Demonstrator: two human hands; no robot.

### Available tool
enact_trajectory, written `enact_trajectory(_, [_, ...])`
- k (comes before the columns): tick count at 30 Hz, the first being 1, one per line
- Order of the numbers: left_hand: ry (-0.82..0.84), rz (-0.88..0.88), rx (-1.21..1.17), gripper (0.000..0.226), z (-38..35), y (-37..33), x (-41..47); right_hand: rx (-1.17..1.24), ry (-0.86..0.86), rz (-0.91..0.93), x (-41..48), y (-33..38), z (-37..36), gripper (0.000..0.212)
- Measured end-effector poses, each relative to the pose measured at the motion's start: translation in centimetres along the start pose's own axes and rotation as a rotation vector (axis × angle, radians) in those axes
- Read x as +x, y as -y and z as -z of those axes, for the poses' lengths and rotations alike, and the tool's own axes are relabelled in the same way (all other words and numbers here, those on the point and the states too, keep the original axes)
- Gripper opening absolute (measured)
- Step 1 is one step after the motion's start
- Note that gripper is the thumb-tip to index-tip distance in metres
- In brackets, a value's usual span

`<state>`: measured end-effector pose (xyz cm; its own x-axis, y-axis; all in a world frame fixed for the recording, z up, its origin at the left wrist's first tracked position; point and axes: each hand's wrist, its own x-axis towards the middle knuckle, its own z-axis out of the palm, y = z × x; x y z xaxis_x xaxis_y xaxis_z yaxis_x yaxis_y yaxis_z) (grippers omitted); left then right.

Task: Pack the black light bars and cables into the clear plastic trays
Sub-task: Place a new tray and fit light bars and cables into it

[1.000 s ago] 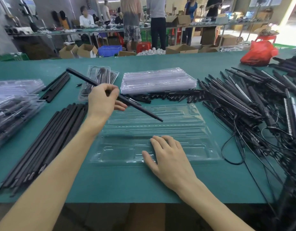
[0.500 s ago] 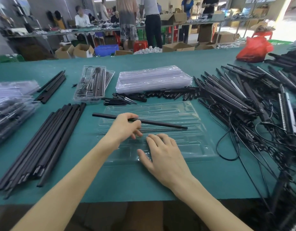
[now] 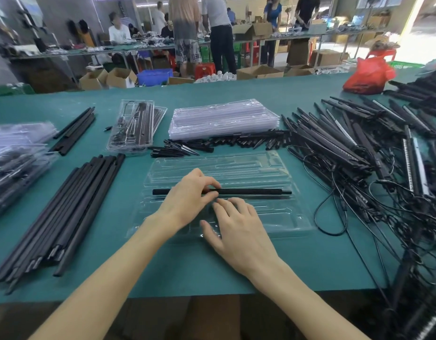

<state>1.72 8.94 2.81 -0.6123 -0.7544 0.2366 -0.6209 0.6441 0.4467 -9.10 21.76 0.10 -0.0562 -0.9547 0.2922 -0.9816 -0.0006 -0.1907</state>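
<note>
A clear plastic tray (image 3: 273, 165) lies open on the green table in front of me. A black light bar (image 3: 251, 191) lies level across the tray's middle, left to right. My left hand (image 3: 187, 200) pinches the bar near its left part with thumb and fingers. My right hand (image 3: 239, 224) rests flat on the tray just below the bar, fingers straight. A pile of black bars (image 3: 62, 209) lies to the left. A tangled heap of bars with cables (image 3: 373, 163) fills the right.
A stack of clear trays (image 3: 224, 119) sits behind the open one, with small black parts (image 3: 236, 141) in front of it. A packed tray (image 3: 132, 126) and bagged trays (image 3: 13, 153) lie at the left. A red bag (image 3: 366, 74) sits far right. People work beyond the table.
My left hand brought the bar from raised and slanted down onto the tray, where it now lies level. My right hand stayed on the tray.
</note>
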Motion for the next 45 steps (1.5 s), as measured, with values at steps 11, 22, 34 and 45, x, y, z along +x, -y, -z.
enact_trajectory(11, [-0.140,-0.039,0.128,0.012,-0.7,0.2,-0.2,0.016,-0.020,-0.015,0.0,-0.1,-0.1,0.056])
enact_trajectory(22, [-0.163,-0.061,0.112,0.011,-0.8,1.2,-0.3,0.018,-0.061,-0.005,-0.1,-0.1,-0.3,0.055])
enact_trajectory(34, [-0.115,-0.064,0.255,0.015,-1.2,1.1,0.1,0.110,-0.120,0.026,0.1,-0.2,0.0,0.048])
enact_trajectory(45, [0.018,-0.055,0.068,0.031,-3.7,-8.3,4.9,0.541,-0.594,-0.110,-1.0,-1.4,2.5,0.019])
